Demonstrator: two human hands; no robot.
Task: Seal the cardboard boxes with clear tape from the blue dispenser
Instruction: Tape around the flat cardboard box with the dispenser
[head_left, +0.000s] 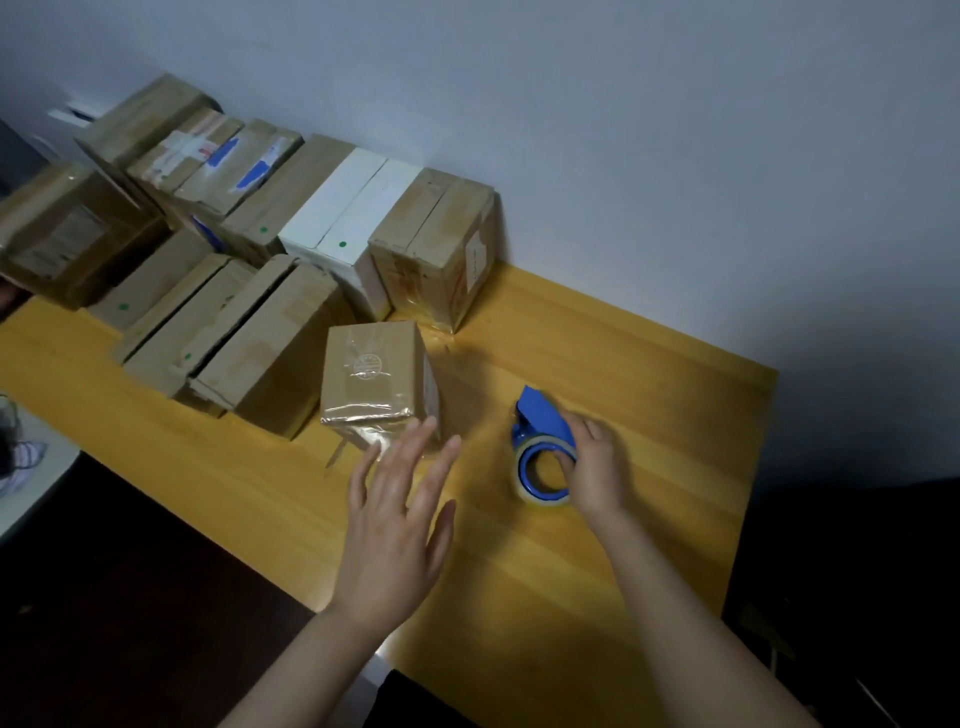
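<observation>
Fingers (400, 462) of the left hand (395, 530), spread wide and holding nothing, hover by a small tape-wrapped box (376, 384) at their twelve o'clock as the right hand (595, 467) grips the blue tape dispenser (543, 441) at the box's four o'clock, some stacked boxes (234, 332) at ten o'clock apparently yet to be sealed.

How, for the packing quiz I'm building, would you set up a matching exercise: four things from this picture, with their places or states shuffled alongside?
Things:
1. left hand
2. right hand
3. small box
4. white boxes

Places or states:
A. in the row against the wall
B. grips the blue tape dispenser
C. open, fingers spread
D. stands alone, nearest the hands, shiny with tape

Pairs: 1-C, 2-B, 3-D, 4-A
</observation>
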